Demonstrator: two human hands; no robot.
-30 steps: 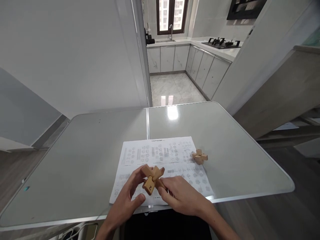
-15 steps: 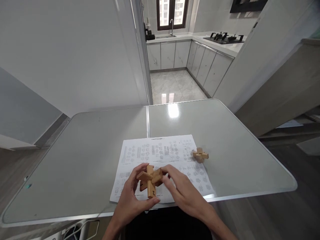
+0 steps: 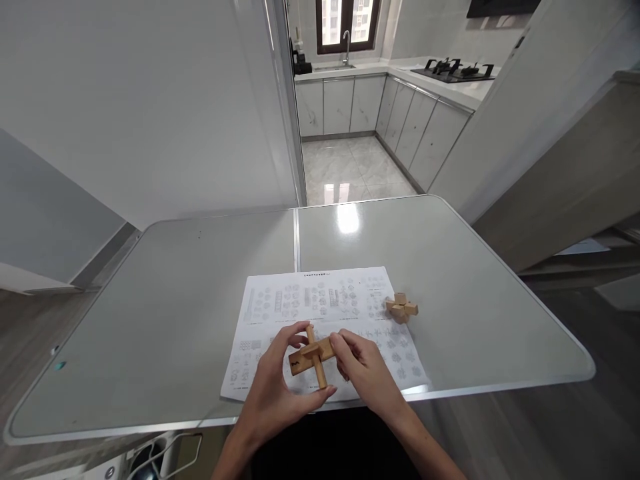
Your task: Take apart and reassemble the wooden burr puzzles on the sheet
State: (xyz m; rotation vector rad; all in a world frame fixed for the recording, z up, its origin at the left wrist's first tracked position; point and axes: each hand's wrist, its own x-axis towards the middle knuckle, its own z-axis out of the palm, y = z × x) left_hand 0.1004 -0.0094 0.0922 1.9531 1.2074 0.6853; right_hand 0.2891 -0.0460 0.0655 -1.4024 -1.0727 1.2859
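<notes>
A wooden burr puzzle (image 3: 313,353) of interlocking pieces is held between my two hands above a printed sheet. My left hand (image 3: 274,380) grips one of its bars end to end, thumb at the near end and fingers at the far end. My right hand (image 3: 364,367) pinches the right end of a crossing piece between thumb and fingers. A dark mark shows on that piece's left end. The printed instruction sheet (image 3: 300,300) lies flat under the hands, covered in small diagrams.
A second wooden puzzle (image 3: 401,308) rests at the sheet's right edge. All this is on a grey-green table (image 3: 200,300) with a metal rim. Beyond it, a doorway leads to a kitchen with a gas stove (image 3: 453,71) and a faucet (image 3: 346,47).
The puzzle has been turned in my hands, so a flat marked piece now faces up. My right fingers have closed onto its right end. The camera view has shifted slightly.
</notes>
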